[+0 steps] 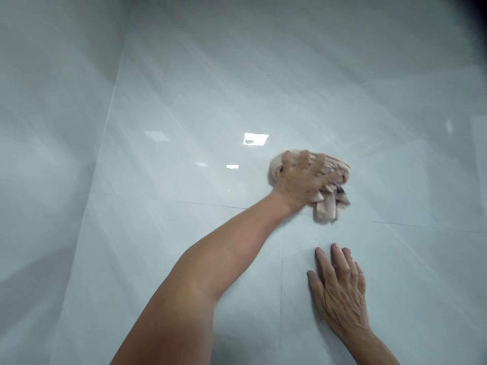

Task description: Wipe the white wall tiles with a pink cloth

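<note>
The left arm [213, 263] stretches forward and to the right, bare to above the elbow, wrist nearly straight. The left hand [302, 180] lies palm down, fingers spread and slightly curled. The right hand [340, 291] rests flat (fingers together, pointing forward), just below the left.

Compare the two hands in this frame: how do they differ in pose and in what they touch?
The left hand presses down on a crumpled cloth, while the right hand holds nothing and lies flat on the bare tile. The left hand is stretched farther out on a long extended arm; the right hand sits nearer the camera. The left hand's fingers spread over the cloth; the right hand's lie close together. Both are bare and palm down on the same glossy surface.
</note>
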`<action>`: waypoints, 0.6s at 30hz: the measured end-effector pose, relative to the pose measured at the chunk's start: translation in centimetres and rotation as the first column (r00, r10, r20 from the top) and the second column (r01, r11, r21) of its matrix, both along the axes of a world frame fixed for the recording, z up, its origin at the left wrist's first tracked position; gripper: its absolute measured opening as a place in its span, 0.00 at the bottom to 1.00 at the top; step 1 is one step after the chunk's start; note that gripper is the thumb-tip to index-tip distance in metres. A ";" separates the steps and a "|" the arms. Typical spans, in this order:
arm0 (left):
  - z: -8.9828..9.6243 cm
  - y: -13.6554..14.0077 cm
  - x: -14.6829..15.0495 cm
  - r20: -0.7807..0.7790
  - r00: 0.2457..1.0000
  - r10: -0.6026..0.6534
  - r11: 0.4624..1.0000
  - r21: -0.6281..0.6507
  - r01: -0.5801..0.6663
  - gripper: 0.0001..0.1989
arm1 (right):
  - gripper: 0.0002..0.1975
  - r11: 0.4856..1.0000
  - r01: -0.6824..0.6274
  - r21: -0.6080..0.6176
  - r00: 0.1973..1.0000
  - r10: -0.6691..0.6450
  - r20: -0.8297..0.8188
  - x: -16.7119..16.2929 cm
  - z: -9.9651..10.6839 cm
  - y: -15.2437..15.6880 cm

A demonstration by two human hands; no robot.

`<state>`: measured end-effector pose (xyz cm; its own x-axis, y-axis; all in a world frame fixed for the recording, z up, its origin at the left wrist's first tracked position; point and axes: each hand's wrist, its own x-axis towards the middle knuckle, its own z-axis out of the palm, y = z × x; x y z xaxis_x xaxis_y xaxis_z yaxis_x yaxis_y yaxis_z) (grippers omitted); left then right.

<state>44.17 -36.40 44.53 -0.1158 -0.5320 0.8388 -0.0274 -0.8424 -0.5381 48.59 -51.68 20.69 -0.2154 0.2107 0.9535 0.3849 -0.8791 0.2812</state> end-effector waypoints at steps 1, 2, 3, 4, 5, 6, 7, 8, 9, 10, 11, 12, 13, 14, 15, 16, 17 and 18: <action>1.6 1.0 -0.4 -0.007 1.000 -0.003 0.998 -0.067 0.002 0.22 | 0.30 1.000 0.024 0.003 1.000 -0.024 -0.009 0.3 0.0 0.0; 2.9 2.2 -0.9 -0.012 1.000 -0.001 0.991 -0.136 0.000 0.22 | 0.29 0.999 0.038 0.008 0.999 -0.038 -0.017 0.4 0.0 0.1; 4.0 3.7 -1.5 -0.016 1.000 0.000 0.979 -0.205 -0.003 0.23 | 0.29 0.999 0.044 0.017 0.999 -0.043 -0.023 0.6 -0.1 0.1; 4.8 5.4 -2.2 -0.022 1.000 0.004 0.961 -0.276 -0.010 0.23 | 0.29 0.999 0.047 0.026 0.999 -0.046 -0.030 0.7 -0.2 0.2; 5.4 7.3 -3.0 -0.024 1.000 0.008 0.941 -0.339 -0.016 0.23 | 0.29 0.998 0.049 0.034 0.998 -0.048 -0.037 0.7 -0.3 0.3; 5.8 9.2 -3.8 -0.022 1.000 0.013 0.921 -0.390 -0.020 0.24 | 0.29 0.998 0.050 0.042 0.998 -0.048 -0.042 0.8 -0.4 0.3; 6.1 11.3 -4.6 -0.017 1.000 0.019 0.902 -0.430 -0.024 0.24 | 0.30 0.998 0.048 0.049 0.998 -0.046 -0.044 0.8 -0.5 0.3; 6.2 13.4 -5.5 -0.014 1.000 0.028 0.880 -0.474 -0.031 0.24 | 0.30 0.998 0.044 0.054 0.998 -0.041 -0.047 0.8 -0.6 0.4; 6.3 15.5 -6.3 -0.015 0.999 0.041 0.850 -0.525 -0.043 0.24 | 0.30 0.998 0.037 0.060 0.998 -0.034 -0.048 0.8 -0.6 0.4; 6.3 17.7 -7.2 -0.018 0.998 0.056 0.816 -0.575 -0.056 0.24 | 0.30 0.997 0.029 0.065 0.998 -0.026 -0.048 0.8 -0.7 0.5; 6.3 19.9 -8.1 -0.022 0.997 0.068 0.778 -0.624 -0.067 0.25 | 0.30 0.997 0.022 0.069 0.999 -0.019 -0.051 0.8 -0.7 0.5; 6.2 22.0 -8.9 -0.023 0.997 0.077 0.736 -0.673 -0.072 0.25 | 0.30 0.997 0.018 0.071 0.998 -0.014 -0.054 0.8 -0.7 0.6; 6.1 24.0 -9.6 -0.017 0.997 0.080 0.692 -0.718 -0.068 0.26 | 0.30 0.997 0.016 0.071 0.998 -0.012 -0.056 0.8 -0.7 0.6; 5.9 25.8 -10.1 -0.003 0.997 0.076 0.654 -0.755 -0.053 0.27 | 0.30 0.997 0.014 0.073 0.998 -0.010 -0.055 0.8 -0.7 0.7; 5.6 27.4 -10.6 0.014 0.998 0.069 0.617 -0.786 -0.032 0.28 | 0.30 0.997 0.013 0.075 0.998 -0.009 -0.055 0.8 -0.7 0.7; 5.1 28.6 -10.8 0.027 0.998 0.061 0.583 -0.812 -0.014 0.31 | 0.30 0.997 0.011 0.075 0.999 -0.007 -0.054 0.8 -0.7 0.7; 4.6 29.3 -11.0 0.035 0.998 0.055 0.557 -0.831 -0.002 0.33 | 0.30 0.997 0.009 0.077 0.999 -0.005 -0.054 0.7 -0.6 0.8; 3.9 29.5 -11.0 0.036 0.998 0.054 0.543 -0.840 0.001 0.35 | 0.30 0.997 0.005 0.078 0.999 0.000 -0.054 0.7 -0.6 0.8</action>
